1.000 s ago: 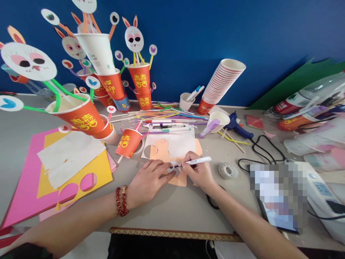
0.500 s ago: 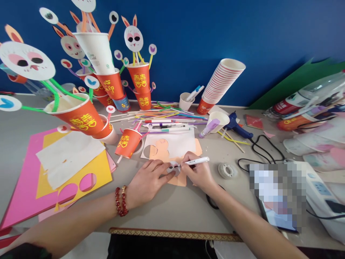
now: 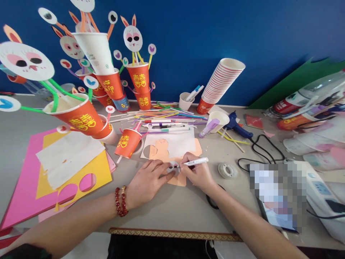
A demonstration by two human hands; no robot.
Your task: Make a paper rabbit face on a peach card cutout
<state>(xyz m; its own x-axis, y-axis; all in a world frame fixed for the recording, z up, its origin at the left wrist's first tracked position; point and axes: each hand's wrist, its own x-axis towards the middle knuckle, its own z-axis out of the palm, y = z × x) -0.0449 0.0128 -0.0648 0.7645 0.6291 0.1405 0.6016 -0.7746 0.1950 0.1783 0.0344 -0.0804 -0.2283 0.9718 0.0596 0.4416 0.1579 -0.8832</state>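
Observation:
A small white paper disc (image 3: 173,168) with dark eyes and pink patches lies on orange paper (image 3: 178,180) in front of me. From the left, my left hand (image 3: 148,180) rests flat, its fingers and thumb stretched onto the disc and pressing it down. My right hand (image 3: 196,175) is closed around a white marker (image 3: 198,162), whose tip touches or nearly touches the face by the right eye. Fingers cover part of the disc's edges. Behind the hands is white paper (image 3: 178,142) with a round hole cut at its left.
Left stand red cups (image 3: 72,117) with paper rabbit faces; an orange cup (image 3: 128,143) lies nearer. Pink and yellow sheets (image 3: 105,169) spread below. Pens, coloured sticks (image 3: 167,114), a cup stack (image 3: 222,82) and a blue glue gun (image 3: 238,126) are behind. Tape (image 3: 226,170) and a phone (image 3: 277,198) sit right.
The marker in my right hand has tilted or shifted very slightly. My left hand stays on the disc, and the objects around are unchanged.

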